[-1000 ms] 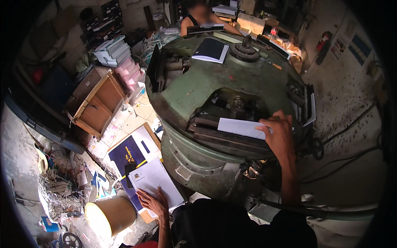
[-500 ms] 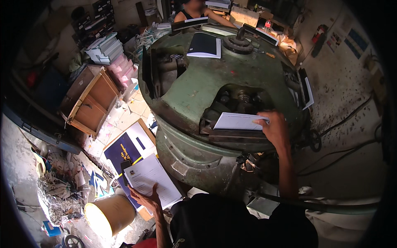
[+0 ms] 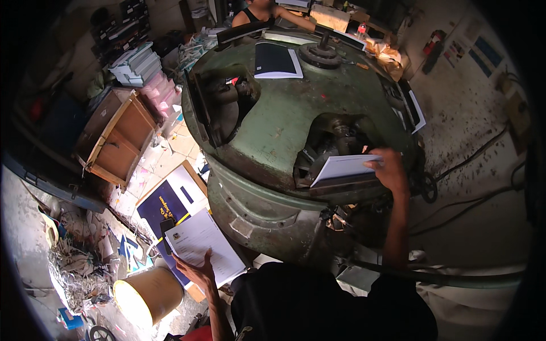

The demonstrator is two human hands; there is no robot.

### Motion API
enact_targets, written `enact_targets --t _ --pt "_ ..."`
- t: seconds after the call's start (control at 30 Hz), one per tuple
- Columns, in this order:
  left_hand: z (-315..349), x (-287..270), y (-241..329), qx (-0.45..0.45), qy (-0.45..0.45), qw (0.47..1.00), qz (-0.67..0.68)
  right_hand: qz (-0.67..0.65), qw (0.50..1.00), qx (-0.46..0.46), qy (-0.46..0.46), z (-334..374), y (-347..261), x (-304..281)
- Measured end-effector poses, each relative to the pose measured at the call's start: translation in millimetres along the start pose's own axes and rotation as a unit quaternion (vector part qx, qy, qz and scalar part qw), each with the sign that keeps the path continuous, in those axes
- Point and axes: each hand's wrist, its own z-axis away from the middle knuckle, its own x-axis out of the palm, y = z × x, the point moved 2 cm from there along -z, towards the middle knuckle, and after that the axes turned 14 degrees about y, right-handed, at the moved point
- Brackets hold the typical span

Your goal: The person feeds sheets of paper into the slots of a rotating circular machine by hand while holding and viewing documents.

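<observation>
My right hand (image 3: pixel 389 171) pinches the right end of a white paper block (image 3: pixel 344 169), which stands on its edge in a slot at the near rim of a large green round machine (image 3: pixel 278 133). An opening with dark metal parts lies just behind that block. At the lower left, my left hand (image 3: pixel 196 269) lies with fingers spread over the lower left edge of a stack of printed sheets (image 3: pixel 199 244). Beneath the stack are dark blue covers with yellow lettering (image 3: pixel 162 207), and a small black device (image 3: pixel 166 226) sits by its upper left corner.
A dark-covered booklet (image 3: pixel 277 61) rests on the machine top near a round metal hub (image 3: pixel 321 55). Another paper block (image 3: pixel 417 112) stands at the right rim. A yellowish bucket (image 3: pixel 149 295), a wooden crate (image 3: pixel 116 136) and paper scraps surround the left side. A person (image 3: pixel 264 14) is behind the machine.
The machine top has turned a little, its near side moving right. My right hand and the paper block have shifted right with it. My left hand stays on the stack.
</observation>
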Motion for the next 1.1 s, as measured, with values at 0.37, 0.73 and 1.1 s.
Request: enact_targets --t 0.37,0.73,1.1 --pt "-7.6 8.0 -14.4 0.043 0.057 0.997 -0.036 0.013 0.991 0.103 -0.086 3.8 20.5 18.3" --pt "-57.2 -52.9 70.6 -0.145 -0.073 0.941 0.298 0.000 0.999 0.050 -0.019 7.8 -3.2 12.5" --pt "-51.8 -75.8 209.5 -0.169 -0.158 0.762 0.604 -0.596 0.678 0.040 -0.429 20.0 -152.9 19.8"
